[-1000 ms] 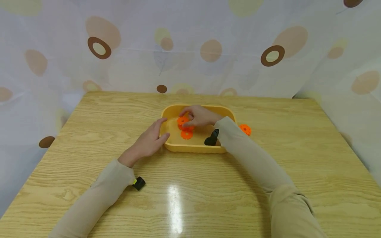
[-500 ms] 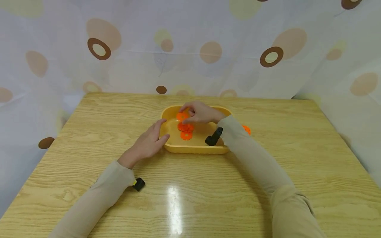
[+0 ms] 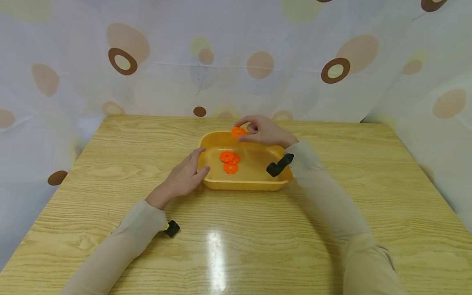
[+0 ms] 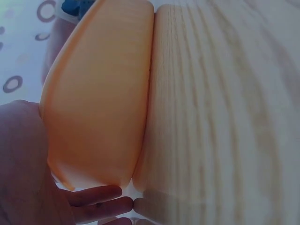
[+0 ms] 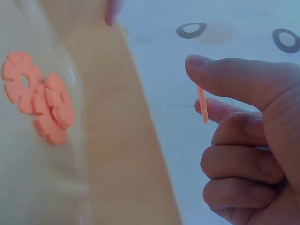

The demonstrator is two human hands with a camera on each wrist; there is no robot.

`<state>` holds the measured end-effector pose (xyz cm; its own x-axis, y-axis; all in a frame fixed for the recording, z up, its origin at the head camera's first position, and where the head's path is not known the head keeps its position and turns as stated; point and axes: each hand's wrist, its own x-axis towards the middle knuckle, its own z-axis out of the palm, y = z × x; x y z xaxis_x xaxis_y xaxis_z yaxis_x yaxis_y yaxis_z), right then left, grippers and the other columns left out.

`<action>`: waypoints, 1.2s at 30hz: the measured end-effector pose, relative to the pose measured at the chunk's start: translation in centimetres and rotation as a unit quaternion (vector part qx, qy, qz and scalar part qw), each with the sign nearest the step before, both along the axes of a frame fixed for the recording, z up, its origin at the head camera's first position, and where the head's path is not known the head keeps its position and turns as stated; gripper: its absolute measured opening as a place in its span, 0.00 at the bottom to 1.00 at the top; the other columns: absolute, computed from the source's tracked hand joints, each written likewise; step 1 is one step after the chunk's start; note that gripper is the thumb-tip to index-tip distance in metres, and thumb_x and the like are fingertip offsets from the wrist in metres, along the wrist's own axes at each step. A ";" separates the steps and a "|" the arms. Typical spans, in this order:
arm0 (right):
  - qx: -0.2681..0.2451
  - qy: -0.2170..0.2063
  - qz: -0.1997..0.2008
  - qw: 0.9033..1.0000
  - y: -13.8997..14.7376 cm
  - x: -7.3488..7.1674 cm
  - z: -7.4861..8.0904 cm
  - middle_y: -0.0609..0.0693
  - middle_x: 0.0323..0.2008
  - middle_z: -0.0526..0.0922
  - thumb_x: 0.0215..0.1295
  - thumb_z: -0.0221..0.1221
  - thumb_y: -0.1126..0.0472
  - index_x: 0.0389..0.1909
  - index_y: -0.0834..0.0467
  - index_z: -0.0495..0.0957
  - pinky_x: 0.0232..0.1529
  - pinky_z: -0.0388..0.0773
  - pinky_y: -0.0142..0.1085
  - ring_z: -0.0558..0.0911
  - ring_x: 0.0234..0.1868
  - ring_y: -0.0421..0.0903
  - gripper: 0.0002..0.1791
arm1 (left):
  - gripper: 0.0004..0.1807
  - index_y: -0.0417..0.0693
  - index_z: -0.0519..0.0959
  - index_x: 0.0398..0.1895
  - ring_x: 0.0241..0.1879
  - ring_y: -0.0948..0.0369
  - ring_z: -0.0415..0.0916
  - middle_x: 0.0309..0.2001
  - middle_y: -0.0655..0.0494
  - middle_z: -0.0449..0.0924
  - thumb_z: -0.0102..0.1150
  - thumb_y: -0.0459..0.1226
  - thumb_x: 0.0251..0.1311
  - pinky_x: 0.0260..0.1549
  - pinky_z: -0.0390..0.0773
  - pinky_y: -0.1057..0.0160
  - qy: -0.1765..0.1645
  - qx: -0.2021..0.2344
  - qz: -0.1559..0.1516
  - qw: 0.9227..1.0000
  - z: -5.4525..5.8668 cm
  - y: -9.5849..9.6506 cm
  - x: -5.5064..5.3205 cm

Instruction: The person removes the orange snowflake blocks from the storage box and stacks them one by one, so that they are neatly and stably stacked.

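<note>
My right hand (image 3: 263, 130) pinches an orange interlocking disc (image 3: 237, 132) between thumb and forefinger, above the far rim of the yellow plastic tray (image 3: 243, 186). The right wrist view shows that disc (image 5: 202, 105) edge-on, the other fingers curled into the palm. Inside the tray, left of its middle, several orange notched discs (image 3: 229, 157) lie overlapping; one disc (image 3: 230, 168) lies flat in front. My left hand (image 3: 182, 174) rests against the tray's left end. In the left wrist view its fingers (image 4: 101, 206) lie fairly straight beside the tray's corner.
The tray stands on a wood-grain table (image 3: 236, 221), toward its far edge. A patterned white cloth (image 3: 236, 57) hangs behind the table. Black wrist cameras sit on both sleeves, the right one (image 3: 280, 164) over the tray's right part.
My right hand has lifted one disc off the pile, up and to the right over the far rim. A disc seen right of the tray is now hidden by my sleeve. The left hand stays put.
</note>
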<state>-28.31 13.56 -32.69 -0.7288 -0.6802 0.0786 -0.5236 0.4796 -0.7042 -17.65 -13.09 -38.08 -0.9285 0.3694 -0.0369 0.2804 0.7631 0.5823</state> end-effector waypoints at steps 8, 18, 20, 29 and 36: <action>-0.032 0.014 -0.026 0.999 2.6 0.6 1.1 0.43 0.13 0.53 0.63 0.63 0.60 0.56 0.59 0.76 0.34 0.65 0.34 0.53 0.14 0.41 0.20 | 0.34 0.42 0.46 0.74 0.70 0.45 0.58 0.72 0.38 0.54 0.41 0.47 0.71 0.64 0.63 0.43 0.001 0.002 -0.003 1.000 -0.1 0.0 0.0; -0.066 -0.003 -0.032 0.997 5.1 1.1 0.5 0.44 0.12 0.52 0.63 0.63 0.64 0.56 0.64 0.76 0.35 0.67 0.31 0.52 0.13 0.41 0.20 | 0.35 0.42 0.46 0.75 0.66 0.44 0.63 0.72 0.37 0.55 0.40 0.48 0.72 0.62 0.65 0.42 0.001 0.001 0.001 1.000 0.0 0.1 0.1; -0.068 0.000 -0.026 0.997 5.5 1.1 0.4 0.44 0.12 0.52 0.63 0.63 0.65 0.56 0.65 0.76 0.33 0.66 0.31 0.52 0.13 0.41 0.21 | 0.35 0.42 0.46 0.75 0.66 0.44 0.63 0.72 0.37 0.55 0.40 0.48 0.72 0.62 0.64 0.42 0.000 0.002 0.001 1.000 0.0 0.1 0.1; -0.049 -0.018 -0.077 0.996 7.5 2.2 0.0 0.44 0.14 0.53 0.63 0.63 0.61 0.57 0.61 0.75 0.31 0.64 0.32 0.54 0.15 0.41 0.21 | 0.35 0.43 0.45 0.75 0.64 0.44 0.65 0.72 0.38 0.54 0.40 0.48 0.72 0.62 0.65 0.42 -0.003 0.005 0.001 1.000 -0.1 0.2 0.1; -0.065 -0.039 -0.101 0.992 9.8 2.7 -0.7 0.44 0.15 0.55 0.64 0.62 0.63 0.59 0.62 0.73 0.29 0.66 0.30 0.54 0.15 0.40 0.22 | 0.35 0.43 0.45 0.75 0.64 0.44 0.65 0.72 0.37 0.54 0.40 0.49 0.72 0.62 0.64 0.42 -0.003 0.009 0.003 1.000 -0.1 0.1 0.0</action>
